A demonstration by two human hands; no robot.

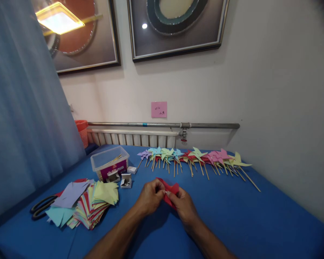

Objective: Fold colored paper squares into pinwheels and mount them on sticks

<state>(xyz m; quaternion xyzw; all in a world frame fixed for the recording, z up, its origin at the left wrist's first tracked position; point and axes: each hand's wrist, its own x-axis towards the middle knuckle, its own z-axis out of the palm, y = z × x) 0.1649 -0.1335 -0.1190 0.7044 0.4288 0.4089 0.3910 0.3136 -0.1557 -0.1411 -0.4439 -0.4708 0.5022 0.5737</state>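
Red paper (174, 188), lower centre of frame: gripped by fingers and thumb of both my left hand (151, 196) and my right hand (185, 205). Judged light, flexible, easily creased or torn; best pinched gently near the middle.

On our blue tabletop (232, 219) we've 1 clear plastic tub (116, 169) w/ sticks (116, 159), 3 sm. white boxes (126, 183), piled col. paper pcs (90, 207), black-handled scissors (44, 199) far L, & pinwheels (197, 154) at back.
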